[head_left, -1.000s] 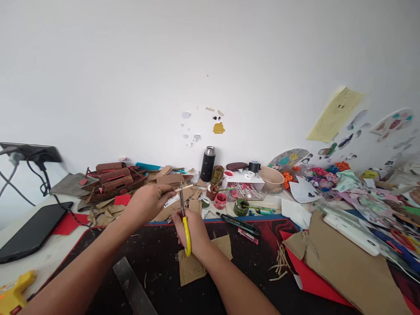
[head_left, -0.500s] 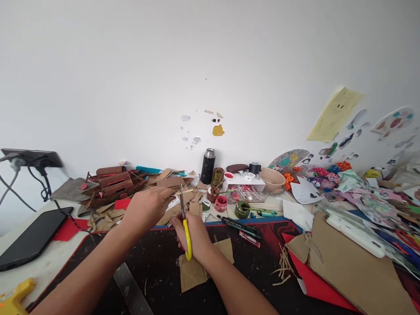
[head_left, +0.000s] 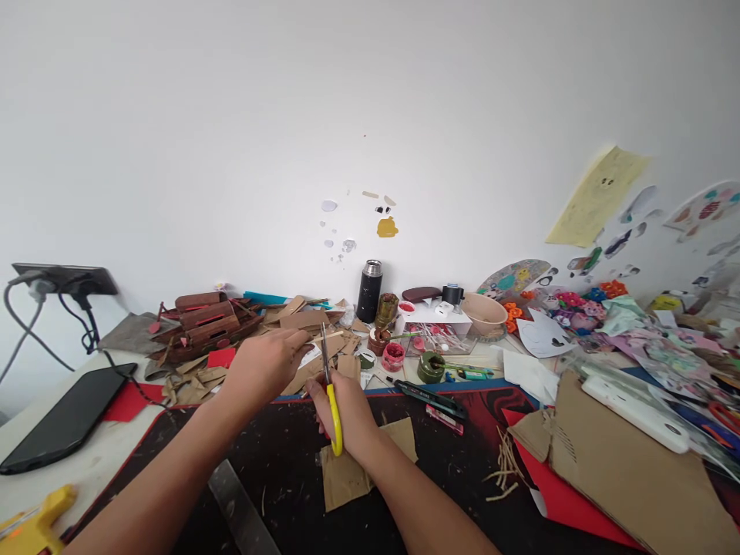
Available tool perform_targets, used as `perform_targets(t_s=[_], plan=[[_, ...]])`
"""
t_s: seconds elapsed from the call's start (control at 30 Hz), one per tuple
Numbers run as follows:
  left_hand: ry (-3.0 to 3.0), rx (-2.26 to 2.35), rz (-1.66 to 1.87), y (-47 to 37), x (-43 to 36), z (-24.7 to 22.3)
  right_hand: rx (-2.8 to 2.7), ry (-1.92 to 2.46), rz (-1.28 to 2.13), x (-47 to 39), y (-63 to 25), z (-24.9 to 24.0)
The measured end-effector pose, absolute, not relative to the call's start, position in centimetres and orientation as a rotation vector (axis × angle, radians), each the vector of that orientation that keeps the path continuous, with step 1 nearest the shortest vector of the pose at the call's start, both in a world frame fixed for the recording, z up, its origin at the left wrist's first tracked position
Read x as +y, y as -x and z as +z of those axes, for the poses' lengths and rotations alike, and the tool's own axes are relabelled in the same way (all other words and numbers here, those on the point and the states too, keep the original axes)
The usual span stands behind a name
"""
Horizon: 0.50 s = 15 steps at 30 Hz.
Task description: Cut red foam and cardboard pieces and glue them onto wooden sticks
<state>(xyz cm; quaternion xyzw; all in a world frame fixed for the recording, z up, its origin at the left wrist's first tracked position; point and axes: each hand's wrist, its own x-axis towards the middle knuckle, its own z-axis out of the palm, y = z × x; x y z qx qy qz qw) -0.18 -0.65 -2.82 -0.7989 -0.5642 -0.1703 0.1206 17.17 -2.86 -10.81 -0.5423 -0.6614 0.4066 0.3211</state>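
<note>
Over the back edge of the dark mat, my right hand [head_left: 345, 412] grips yellow-handled scissors [head_left: 334, 420], their blades pointing up and away. My left hand [head_left: 269, 362] is closed just left of the blades, its fingers pinching a thin pale strip [head_left: 331, 336] that reaches across the scissor tips. Whether the blades touch the strip I cannot tell. Below my right hand lies a piece of brown cardboard [head_left: 347, 482] on the mat, partly covered by my wrist. Cardboard scraps [head_left: 196, 383] are piled behind and left of my hands.
A metal ruler [head_left: 240, 505] lies by my left forearm. Behind stand a black flask [head_left: 370, 291] and open paint jars [head_left: 394, 356]. A utility knife [head_left: 431, 398] is right of my hands. A phone [head_left: 72, 416] and brown model [head_left: 211, 324] are left; large cardboard [head_left: 630, 462] is right.
The view has shifted slightly, so the scene sits a little further right. Both hands keep nearly the same pose, with the strip still at the scissor tips.
</note>
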Motion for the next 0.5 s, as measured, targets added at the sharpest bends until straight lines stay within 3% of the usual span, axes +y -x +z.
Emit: perform_targets(t_s=[0.5], plan=[[2.327,-1.677,-0.431,0.00,-0.61,-3.00,-1.788,1.479,0.997,-2.70,-17.10,-11.17]])
